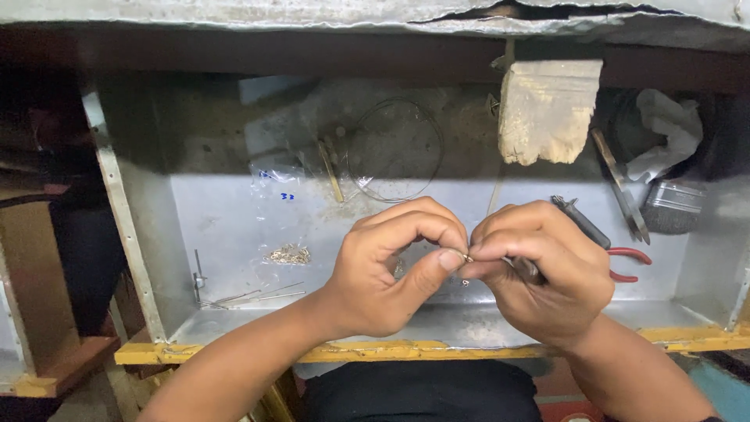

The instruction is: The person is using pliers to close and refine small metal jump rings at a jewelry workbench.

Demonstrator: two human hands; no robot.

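Both hands meet in the middle, close to the front edge of the tray (437,324). Left hand (391,270) is curled up tight, with thumb and finger pinching a tiny metal piece (466,257). Right hand (543,273) is curled too and pinches the same piece from the other side, so the fingertips of both hands touch. A dark tool handle (527,270) sticks out under the right fingers; I cannot tell what kind of tool it is. Just under the fingertips a small bit (466,282) shows, too small to make out. Pliers (601,242) with red handles lie just behind the right hand, near the right side of the tray. Farther back on the right lie long metal shears (621,187), a round metal tin (672,205) and a white cloth (664,129). A pale wood block (547,109) sticks out at the back edge. A thin wire ring (397,150) and a small brass strip (332,168) lie near the back, in the middle. On the left side sits a clear bag (277,215), with a little pile of tiny metal bits (289,253) just below it. Thin wires (254,295) lie near the front left corner. A yellow edge (687,337) runs along the front of the tray.
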